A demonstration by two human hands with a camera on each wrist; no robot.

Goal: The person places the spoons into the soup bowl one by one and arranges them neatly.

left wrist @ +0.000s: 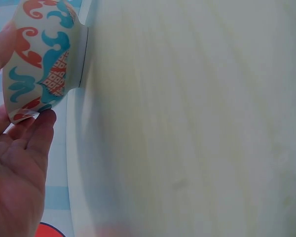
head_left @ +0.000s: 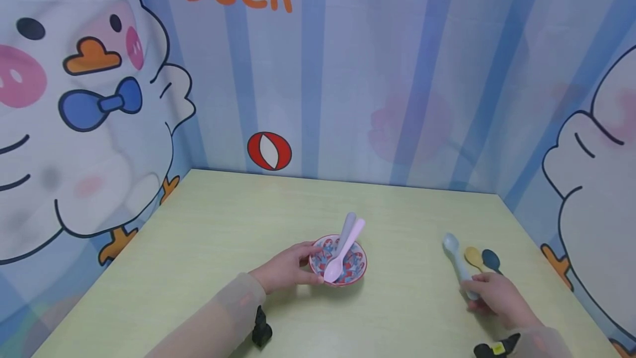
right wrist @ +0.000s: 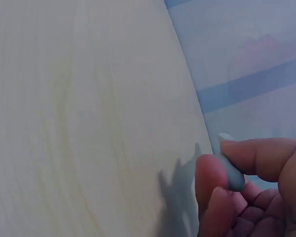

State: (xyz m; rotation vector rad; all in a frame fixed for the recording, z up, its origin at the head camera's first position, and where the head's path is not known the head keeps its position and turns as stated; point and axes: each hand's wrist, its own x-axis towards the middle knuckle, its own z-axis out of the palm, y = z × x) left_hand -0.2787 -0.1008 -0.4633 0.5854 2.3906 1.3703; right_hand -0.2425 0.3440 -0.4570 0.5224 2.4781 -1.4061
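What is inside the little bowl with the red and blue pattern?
Two spoons stand in the bowl: a pink spoon and a grey spoon behind it. The grey spoon's scoop end is hidden by the pink one.

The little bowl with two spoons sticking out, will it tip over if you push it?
Probably not easily: the bowl sits on a small foot and the left hand steadies its rim. The pink spoon and grey spoon lean past the edge, so a hard push might tip them out. It looks glazed, so maybe slippery.

Bowl (head_left: 339, 260) red/teal pattern; spoons: pink (head_left: 344, 251), grey (head_left: 346, 229), pale blue (head_left: 458, 262), yellow (head_left: 473, 257), navy (head_left: 491, 259).
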